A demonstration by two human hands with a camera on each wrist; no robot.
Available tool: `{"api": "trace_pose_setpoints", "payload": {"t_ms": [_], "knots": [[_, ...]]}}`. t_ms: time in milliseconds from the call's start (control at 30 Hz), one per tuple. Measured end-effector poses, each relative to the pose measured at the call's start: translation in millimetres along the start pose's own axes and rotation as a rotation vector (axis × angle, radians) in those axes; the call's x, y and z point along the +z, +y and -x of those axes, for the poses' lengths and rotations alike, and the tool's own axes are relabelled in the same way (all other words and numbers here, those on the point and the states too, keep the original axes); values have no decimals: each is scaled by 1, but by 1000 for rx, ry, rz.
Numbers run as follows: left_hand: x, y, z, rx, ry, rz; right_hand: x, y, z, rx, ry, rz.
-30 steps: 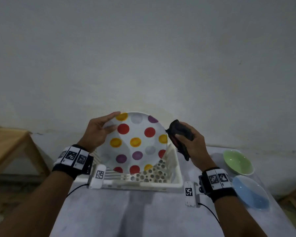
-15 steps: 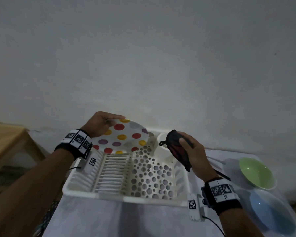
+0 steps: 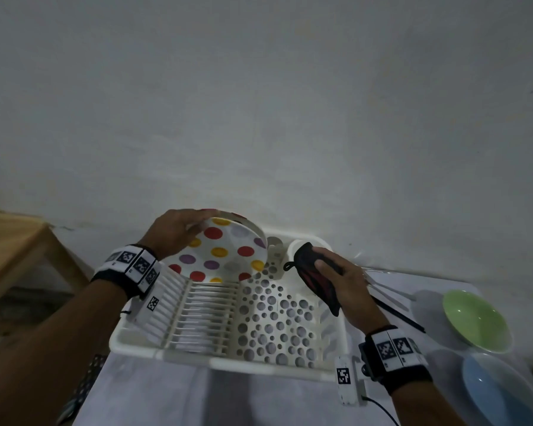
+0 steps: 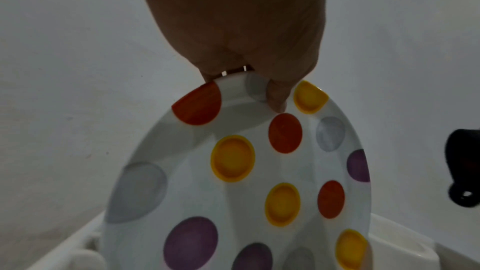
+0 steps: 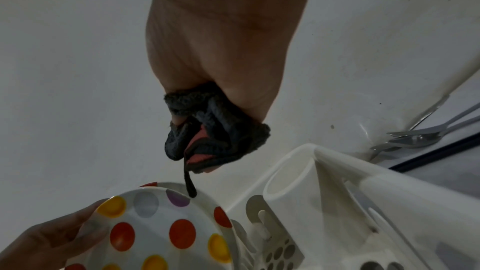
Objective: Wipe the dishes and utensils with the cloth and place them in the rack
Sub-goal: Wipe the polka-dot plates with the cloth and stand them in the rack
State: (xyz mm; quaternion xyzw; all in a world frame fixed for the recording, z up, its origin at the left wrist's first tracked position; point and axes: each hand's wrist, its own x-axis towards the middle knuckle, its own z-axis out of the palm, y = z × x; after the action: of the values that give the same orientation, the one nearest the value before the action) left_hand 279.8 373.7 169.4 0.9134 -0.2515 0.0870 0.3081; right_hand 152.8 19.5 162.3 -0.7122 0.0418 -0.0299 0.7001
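Plate (image 3: 220,252) pinched at its top rim by our left hand (image 3: 174,232), tilted over the rack (image 3: 228,321) slots below it, right hand (image 3: 346,285) balled round the cloth (image 3: 313,272) beside; racking step, next we seat its lower edge between ribs.

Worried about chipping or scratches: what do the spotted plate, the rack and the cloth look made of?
Spotted plate: likely glazed ceramic, glossy with soft reflections; melamine possible.
Rack: white moulded plastic, matte, with punched holes.
Cloth: dark fuzzy terry-like fabric, soft, bunched up.
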Motion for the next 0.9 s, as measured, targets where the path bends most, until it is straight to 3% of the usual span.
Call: {"api": "trace_pose_setpoints", "payload": {"t_ms": [367,600,800,900], "knots": [[1,4,28,19,2,-25,14,-5,23,-43,5,-14],[0,30,47,-12,231,-176,5,-14,62,-71,74,-29],[40,105,57,133,296,-9,-28,-9,111,-103,249,-16],[84,150,57,111,191,257,-60,-7,138,-101,362,-27]]}}
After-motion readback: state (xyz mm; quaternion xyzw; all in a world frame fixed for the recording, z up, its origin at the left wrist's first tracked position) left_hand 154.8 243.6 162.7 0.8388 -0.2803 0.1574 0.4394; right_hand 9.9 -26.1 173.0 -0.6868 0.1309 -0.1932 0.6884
